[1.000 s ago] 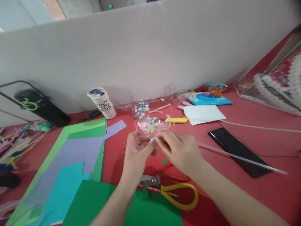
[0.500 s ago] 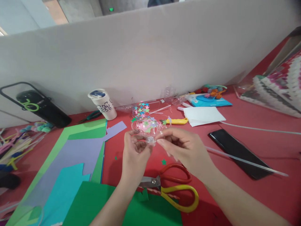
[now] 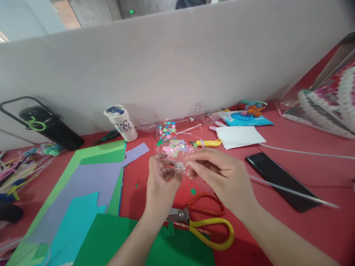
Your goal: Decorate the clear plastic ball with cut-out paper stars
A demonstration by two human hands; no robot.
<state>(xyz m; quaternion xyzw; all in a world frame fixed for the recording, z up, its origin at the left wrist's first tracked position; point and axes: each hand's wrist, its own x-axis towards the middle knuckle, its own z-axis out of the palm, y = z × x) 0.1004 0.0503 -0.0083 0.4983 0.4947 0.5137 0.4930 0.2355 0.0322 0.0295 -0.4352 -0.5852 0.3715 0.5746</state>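
A clear plastic bulb with pink bits inside hangs just above the red table, its short neck facing me. My left hand is closed around the neck. Beside it, my right hand is pinched, thumb against forefinger; whatever is between the tips is too small to make out. Colourful paper stars on thin, see-through strands cluster around and behind the bulb. Below my hands lie large scissors with one red and one yellow handle loop, and a loose green star.
Coloured sheets cover the left side. A white cup and a black bottle stand along the white partition. Behind the hands is a yellow cutter; rightward are white paper, a black phone and a clear stick.
Both hands have shifted slightly right and the bulb's neck has moved slightly down with them. My right fingertips have shifted a little at the neck. The table things stay put.
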